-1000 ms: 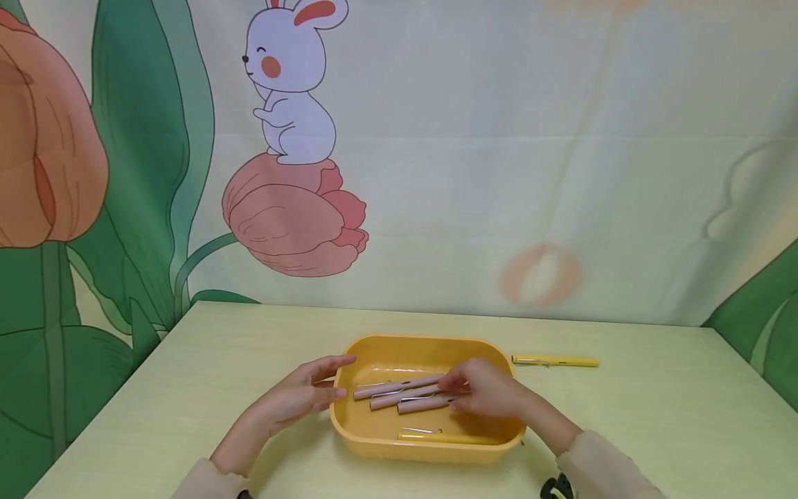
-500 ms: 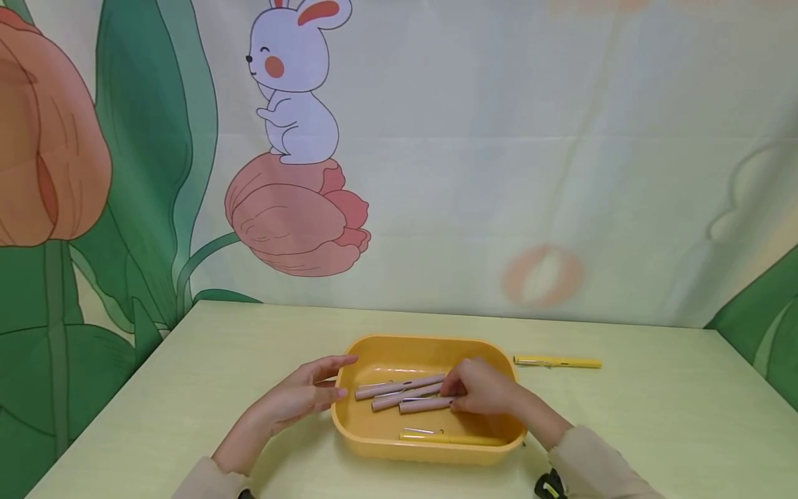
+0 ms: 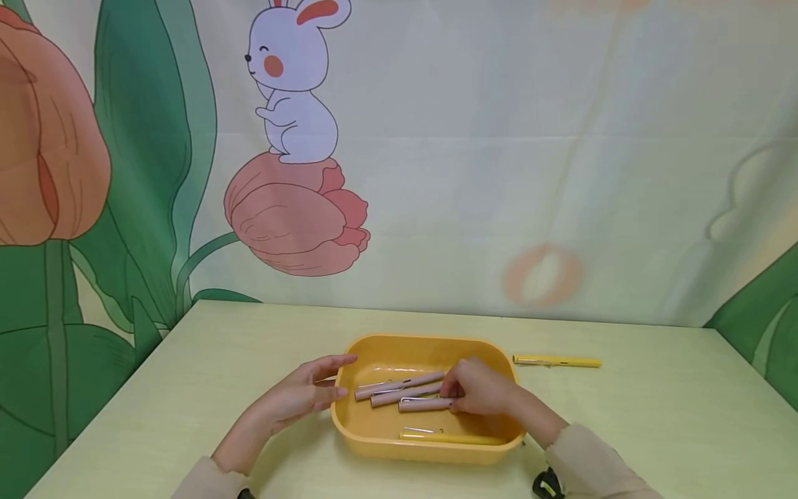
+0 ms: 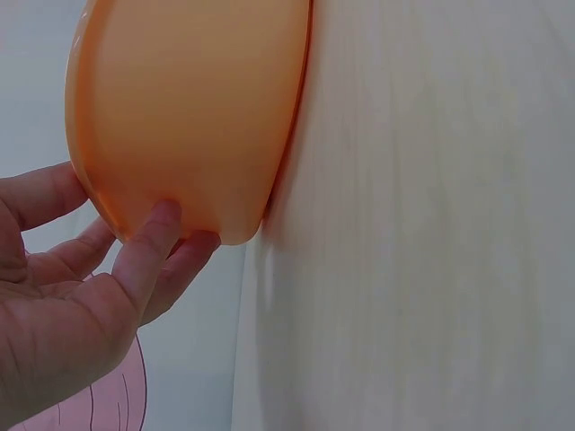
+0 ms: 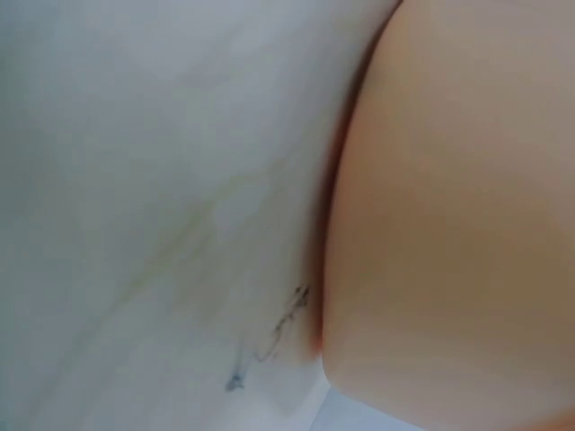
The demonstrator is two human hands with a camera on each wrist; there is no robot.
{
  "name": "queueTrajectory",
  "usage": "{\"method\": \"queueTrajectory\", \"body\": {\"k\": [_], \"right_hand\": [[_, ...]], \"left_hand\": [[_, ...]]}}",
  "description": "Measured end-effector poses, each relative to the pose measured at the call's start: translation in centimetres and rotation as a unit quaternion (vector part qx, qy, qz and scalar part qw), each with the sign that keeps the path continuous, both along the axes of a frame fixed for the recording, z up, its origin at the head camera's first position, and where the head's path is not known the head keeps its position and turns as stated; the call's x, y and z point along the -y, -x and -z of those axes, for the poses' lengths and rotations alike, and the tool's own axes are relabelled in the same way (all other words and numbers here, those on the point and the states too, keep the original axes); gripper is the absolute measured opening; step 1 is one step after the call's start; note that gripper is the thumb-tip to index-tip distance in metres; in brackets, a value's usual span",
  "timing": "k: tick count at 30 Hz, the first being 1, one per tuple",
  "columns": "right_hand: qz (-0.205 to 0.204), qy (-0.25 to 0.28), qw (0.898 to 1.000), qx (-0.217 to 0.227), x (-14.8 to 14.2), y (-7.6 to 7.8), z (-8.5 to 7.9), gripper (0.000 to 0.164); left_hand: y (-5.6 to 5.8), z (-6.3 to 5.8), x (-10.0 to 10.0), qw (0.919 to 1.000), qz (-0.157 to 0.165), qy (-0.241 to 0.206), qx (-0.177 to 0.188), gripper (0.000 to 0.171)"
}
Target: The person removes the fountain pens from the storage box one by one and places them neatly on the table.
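Note:
A yellow-orange plastic basin [image 3: 430,452] stands on the table. Three pink pens [image 3: 399,397] with metal clips lie side by side on its floor, slanting slightly. My right hand [image 3: 481,387] reaches inside with bent fingers and holds the pens around their right ends, which it hides. At the basin's left end, my left hand [image 3: 291,398] touches the rim and outer wall with extended fingers. In the left wrist view the left hand's fingertips [image 4: 164,214] rest on that wall [image 4: 198,108]. One yellow pen [image 3: 461,439] lies along the basin's front side. The right wrist view shows no hand.
Another yellow pen [image 3: 564,362] lies on the table [image 3: 673,409] behind and right of the basin. Behind the table's far edge hangs a curtain [image 3: 436,173] printed with a rabbit and tulips. Small dark marks [image 5: 289,323] show beside the basin in the right wrist view.
My right hand stays at the pens, its forearm shifting slightly left. The pink pens shift very slightly. The left hand and both yellow pens keep their places relative to the basin.

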State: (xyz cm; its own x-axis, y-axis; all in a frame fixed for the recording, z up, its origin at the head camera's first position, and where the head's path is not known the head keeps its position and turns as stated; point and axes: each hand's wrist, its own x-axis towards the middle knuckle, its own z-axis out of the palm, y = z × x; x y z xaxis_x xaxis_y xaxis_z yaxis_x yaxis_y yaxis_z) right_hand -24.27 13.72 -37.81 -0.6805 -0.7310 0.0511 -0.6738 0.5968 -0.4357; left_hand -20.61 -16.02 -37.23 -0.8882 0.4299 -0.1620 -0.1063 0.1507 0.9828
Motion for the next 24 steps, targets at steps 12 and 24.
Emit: {"method": "queueTrajectory", "body": {"k": [12, 24], "right_hand": [[0.000, 0.052, 0.999, -0.004, -0.3, -0.5, -0.7, 0.010], [0.001, 0.096, 0.995, 0.012, -1.3, -1.6, -3.2, 0.011]], "left_hand": [[0.0, 0.0, 0.0, 1.0000, -0.002, -0.004, 0.004, 0.056], [0.0, 0.1, 0.0, 0.9999, -0.009, 0.006, 0.002, 0.055]]}}
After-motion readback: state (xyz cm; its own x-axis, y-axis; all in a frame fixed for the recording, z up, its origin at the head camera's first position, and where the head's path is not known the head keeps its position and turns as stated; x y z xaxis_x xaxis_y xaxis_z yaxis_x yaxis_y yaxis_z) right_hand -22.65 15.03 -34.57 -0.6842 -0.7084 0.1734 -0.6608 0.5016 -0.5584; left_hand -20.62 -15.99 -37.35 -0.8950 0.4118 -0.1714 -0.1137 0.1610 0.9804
